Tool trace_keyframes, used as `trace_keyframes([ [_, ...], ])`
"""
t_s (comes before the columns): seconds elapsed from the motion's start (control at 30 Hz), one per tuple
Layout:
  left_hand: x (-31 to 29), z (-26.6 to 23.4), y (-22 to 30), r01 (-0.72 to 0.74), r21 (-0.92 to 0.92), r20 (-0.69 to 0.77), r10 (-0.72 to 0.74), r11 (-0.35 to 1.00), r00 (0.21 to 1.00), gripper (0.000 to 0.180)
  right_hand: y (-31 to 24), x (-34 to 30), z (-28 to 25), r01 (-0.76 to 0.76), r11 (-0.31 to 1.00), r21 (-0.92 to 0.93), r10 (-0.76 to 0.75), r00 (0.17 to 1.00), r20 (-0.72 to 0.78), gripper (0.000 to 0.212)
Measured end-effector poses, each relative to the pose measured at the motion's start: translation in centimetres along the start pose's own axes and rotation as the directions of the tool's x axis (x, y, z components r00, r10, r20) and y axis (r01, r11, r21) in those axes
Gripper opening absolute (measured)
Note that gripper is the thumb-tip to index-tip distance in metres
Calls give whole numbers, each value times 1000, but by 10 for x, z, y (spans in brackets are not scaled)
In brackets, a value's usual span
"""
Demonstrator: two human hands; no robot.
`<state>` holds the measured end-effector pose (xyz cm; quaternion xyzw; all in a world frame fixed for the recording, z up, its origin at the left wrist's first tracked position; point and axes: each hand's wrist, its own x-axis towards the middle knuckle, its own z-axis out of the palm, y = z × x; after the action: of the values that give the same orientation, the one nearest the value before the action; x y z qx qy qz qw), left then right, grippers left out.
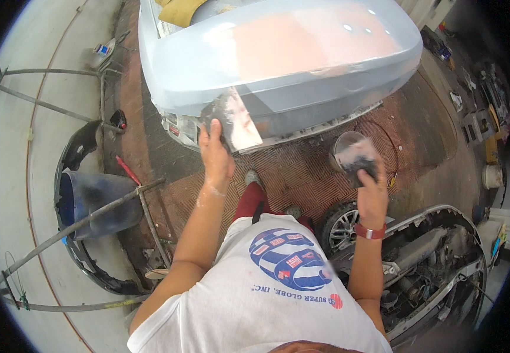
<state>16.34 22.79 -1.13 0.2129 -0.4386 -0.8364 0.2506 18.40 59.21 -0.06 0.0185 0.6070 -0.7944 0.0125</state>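
Observation:
My left hand (215,154) is closed on a flat rectangular piece (244,123), pale pinkish on one side with a dark, smeared area near my fingers. It is held up in front of the rear edge of a car body panel (196,59). The panel is grey, with a large pinkish patch (302,41) that looks like filler. Off to the right, my right hand (374,197) grips a dark pad-like piece (358,165) with a pale top, blurred by motion. It is apart from the panel, above the floor. Its exact kind is not clear.
A blue barrel (102,203) lies within a black car bumper (78,247) at the left, behind metal pipe framing (78,223). A wheel (340,228) and an open engine bay (425,270) are at lower right. A hose (397,147) loops over the patterned floor.

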Motion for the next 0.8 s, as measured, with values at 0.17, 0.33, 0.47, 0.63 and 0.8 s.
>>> trace_keyframes([
  [0.17, 66, -35, 52, -117, -12, 17, 117, 993, 993, 42, 22, 0, -14, -78, 848, 523, 232, 944, -235, 49],
  [0.33, 156, -55, 82, -185, -57, 26, 187, 981, 982, 46, 11, 0, 59, -9, 903, 430, 171, 925, -340, 50],
  [0.47, 228, -55, 105, -158, -83, 84, 165, 984, 983, 47, -16, 35, 159, 20, 944, 328, 85, 949, -303, 54],
  [0.63, 278, -64, 103, -158, -4, 129, 157, 987, 979, 39, -44, 97, 268, 89, 944, -317, -176, 951, -256, 45],
  [0.8, 332, -69, 99, -250, 174, 234, 206, 953, 950, 36, -53, 200, 375, 298, 369, -880, -224, 948, 227, 47],
])
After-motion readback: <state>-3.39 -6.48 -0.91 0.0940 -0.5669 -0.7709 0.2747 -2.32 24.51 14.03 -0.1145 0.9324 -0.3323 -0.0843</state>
